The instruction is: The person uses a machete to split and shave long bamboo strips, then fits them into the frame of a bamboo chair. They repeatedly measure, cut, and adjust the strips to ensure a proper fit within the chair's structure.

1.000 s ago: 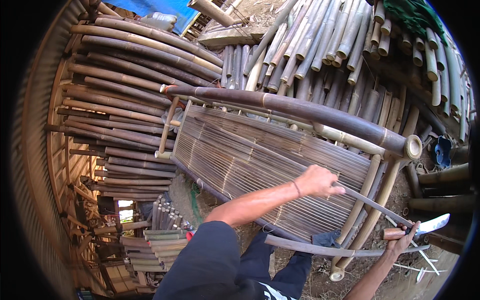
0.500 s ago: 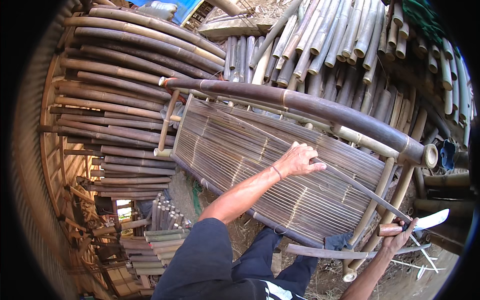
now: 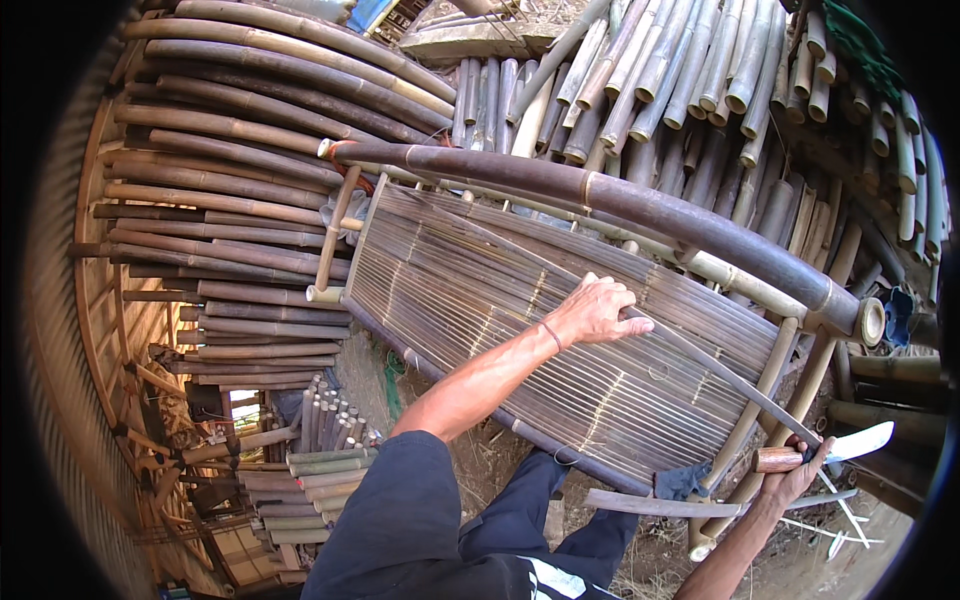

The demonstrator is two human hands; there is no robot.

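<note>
- Bamboo strip (image 3: 715,369): slants toward 4 o'clock above slatted bench (image 3: 450,300).
- Left hand (image 3: 598,312): clamped on strip.
- Right hand (image 3: 790,484), 4 o'clock: clamped on knife (image 3: 862,441), touching strip.

Before me a slatted bamboo counter (image 3: 600,380) sits aslant, a thick dark rail (image 3: 640,203) along its twelve o'clock side. Some dark cloth (image 3: 682,482) lies at its five o'clock corner; a long thin strip (image 3: 740,387) slants over the slats from ten toward four.
</note>
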